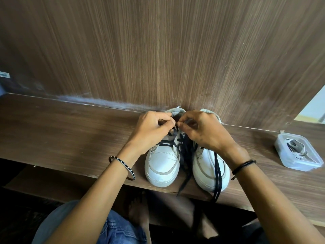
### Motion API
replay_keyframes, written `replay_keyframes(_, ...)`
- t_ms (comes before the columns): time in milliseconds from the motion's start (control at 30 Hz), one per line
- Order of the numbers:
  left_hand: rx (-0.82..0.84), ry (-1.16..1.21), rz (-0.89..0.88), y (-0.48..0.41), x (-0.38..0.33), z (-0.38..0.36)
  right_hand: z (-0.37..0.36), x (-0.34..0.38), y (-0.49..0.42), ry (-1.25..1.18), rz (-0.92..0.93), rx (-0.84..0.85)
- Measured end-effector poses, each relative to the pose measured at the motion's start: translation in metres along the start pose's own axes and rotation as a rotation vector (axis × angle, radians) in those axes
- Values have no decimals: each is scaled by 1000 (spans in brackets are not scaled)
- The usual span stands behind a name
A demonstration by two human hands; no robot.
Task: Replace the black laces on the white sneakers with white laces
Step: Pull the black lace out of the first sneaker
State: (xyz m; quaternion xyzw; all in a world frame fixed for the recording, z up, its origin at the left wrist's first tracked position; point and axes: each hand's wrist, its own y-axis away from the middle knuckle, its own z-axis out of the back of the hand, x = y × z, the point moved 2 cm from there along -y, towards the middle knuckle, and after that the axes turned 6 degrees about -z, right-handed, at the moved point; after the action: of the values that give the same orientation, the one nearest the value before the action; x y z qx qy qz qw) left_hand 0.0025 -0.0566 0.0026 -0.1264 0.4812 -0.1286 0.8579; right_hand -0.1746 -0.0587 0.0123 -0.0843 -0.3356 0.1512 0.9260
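Note:
Two white sneakers stand side by side on a wooden shelf, toes toward me. The left sneaker (162, 164) still has a black lace (168, 142) crossed through its eyelets. My left hand (151, 129) and my right hand (200, 129) meet over its tongue, each pinching the black lace near the top eyelets. The right sneaker (209, 168) has loose black lace ends (218, 173) trailing across its toe and over the shelf edge. More black lace (186, 155) hangs down between the two shoes.
A clear plastic box (314, 163) holding white laces (295, 147) sits on the shelf (70, 134) at the right. A vertical wooden panel (158, 50) rises directly behind the shoes. My knees and bare feet are below the shelf edge.

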Motion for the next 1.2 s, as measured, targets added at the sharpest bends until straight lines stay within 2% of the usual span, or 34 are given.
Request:
replay_keyframes(133, -6, 290, 166, -1, -1, -1, 2, 1, 1, 13, 17, 9)
replay_keyframes(267, -283, 794, 510, -5, 1, 5, 2, 2, 1, 24, 22, 19)
replay_keyframes(333, -332, 881, 536, -6, 4, 5, 1, 2, 0, 16, 18, 17)
replay_keyframes(400, -265, 541, 374, -5, 3, 6, 1, 1, 0, 14, 12, 16)
replay_keyframes(467, -160, 155, 122, -2, -7, 6, 1, 0, 0, 18, 15, 17)
replay_keyframes(600, 91, -272, -190, 3, -6, -2, 1, -1, 0, 33, 31, 22)
replay_keyframes(667, 200, -442, -253, 5, -1, -7, 1, 0, 0, 34, 32, 28)
replay_keyframes(867, 317, -413, -235, 4, 4, -2, 1, 0, 0, 29, 30, 25)
replay_keyframes(1000, 214, -516, -277, 5, 3, -11, 1, 2, 0, 37, 31, 20)
replay_keyframes(1100, 103, -403, -306, 8, 0, -16, 2, 1, 1, 28, 20, 6)
replay_keyframes(1200, -45, -206, -118, 6, -4, -12, 3, 2, 1, 15, 9, 5)
